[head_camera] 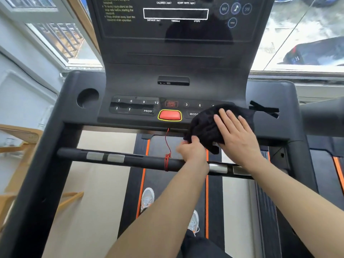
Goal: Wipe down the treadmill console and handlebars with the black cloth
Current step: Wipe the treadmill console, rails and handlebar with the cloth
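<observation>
The right grip [236, 131] presses flat, fingers straight, on the black cloth [204, 125] at the console [167, 71]'s right end. The left grip [191, 149] pinches the cloth's near edge. The rest of the console stretches leftward.

A red cord [167, 146] hangs just left of the left grip [191, 151], knotted at its lower end, and below that grip two grey shoes [147, 199] with orange trim stand on a dark belt [160, 183] edged in orange. Well to its left are pale wooden furniture [18, 138] and a barred window [55, 38]. Up beyond the right grip [236, 133], a dark car [316, 53] shows through glass.
</observation>
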A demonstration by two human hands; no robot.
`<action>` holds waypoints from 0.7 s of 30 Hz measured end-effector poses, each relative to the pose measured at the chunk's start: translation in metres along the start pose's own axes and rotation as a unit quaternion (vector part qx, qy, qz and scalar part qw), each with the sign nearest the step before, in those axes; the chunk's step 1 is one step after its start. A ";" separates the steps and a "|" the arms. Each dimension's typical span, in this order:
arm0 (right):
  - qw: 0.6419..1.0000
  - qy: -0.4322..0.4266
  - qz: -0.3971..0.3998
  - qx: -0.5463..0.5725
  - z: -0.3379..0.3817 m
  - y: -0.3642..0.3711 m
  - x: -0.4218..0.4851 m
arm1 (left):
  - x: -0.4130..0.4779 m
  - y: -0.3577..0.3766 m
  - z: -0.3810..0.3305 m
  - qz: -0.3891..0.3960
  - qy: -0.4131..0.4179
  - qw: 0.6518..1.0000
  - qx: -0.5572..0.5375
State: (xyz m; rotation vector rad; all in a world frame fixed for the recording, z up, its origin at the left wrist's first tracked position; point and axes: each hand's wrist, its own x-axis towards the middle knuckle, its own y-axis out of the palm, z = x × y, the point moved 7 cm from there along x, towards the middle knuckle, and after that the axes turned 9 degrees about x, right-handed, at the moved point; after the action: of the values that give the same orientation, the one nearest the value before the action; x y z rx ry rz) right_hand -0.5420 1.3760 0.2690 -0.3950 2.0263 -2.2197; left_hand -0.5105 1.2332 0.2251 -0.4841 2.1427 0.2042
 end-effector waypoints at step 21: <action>0.992 -0.121 0.025 -0.029 0.048 0.018 0.027 | 0.019 0.020 -0.019 0.006 0.040 0.991 -0.128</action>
State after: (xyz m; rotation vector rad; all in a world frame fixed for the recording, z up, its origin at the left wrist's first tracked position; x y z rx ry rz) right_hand -0.5572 1.3214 0.2579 -0.5811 1.9545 -1.9785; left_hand -0.5433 1.2405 0.2202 -0.6353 2.2101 0.4780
